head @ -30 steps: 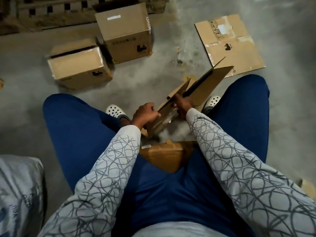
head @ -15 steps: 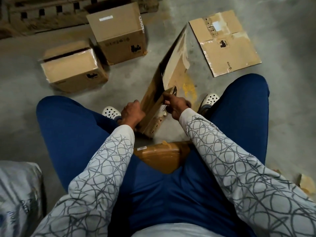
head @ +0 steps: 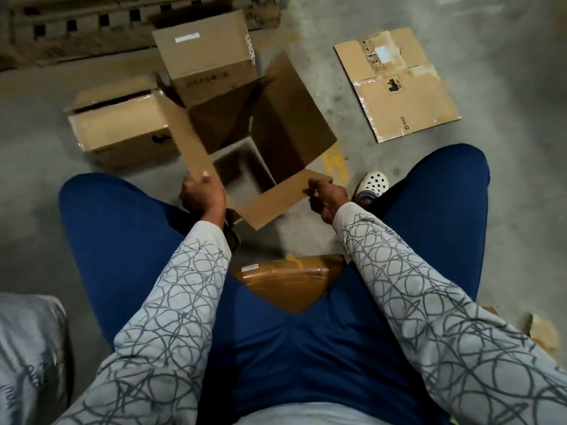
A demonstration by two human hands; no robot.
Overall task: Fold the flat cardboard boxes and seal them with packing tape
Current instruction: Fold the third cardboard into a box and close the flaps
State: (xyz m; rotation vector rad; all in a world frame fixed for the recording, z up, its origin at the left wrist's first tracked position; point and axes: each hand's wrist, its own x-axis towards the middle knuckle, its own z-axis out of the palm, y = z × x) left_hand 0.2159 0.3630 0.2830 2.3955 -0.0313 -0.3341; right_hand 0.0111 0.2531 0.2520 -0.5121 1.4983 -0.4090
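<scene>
Head view: box point(head: 285, 130) at centre, opened into a tube, floor point(head: 506, 87) seen through it.
Left hand point(head: 202, 194): at 8 o'clock of the box, fingers curled round the left flap's edge.
Right hand point(head: 326, 199): at 4 o'clock, pinching the corner of the near flap.
Flat cardboard point(head: 399, 87): on the floor at 1 o'clock, well apart.
Other boxes: low box point(head: 122, 130) at 9 o'clock, tall box point(head: 208, 53) at 11.
Parcel point(head: 288, 286): 6 o'clock, between the thighs.

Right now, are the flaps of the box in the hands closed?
No, the box has its flaps spread open; the left hand grips one, the right hand pinches another.
</scene>
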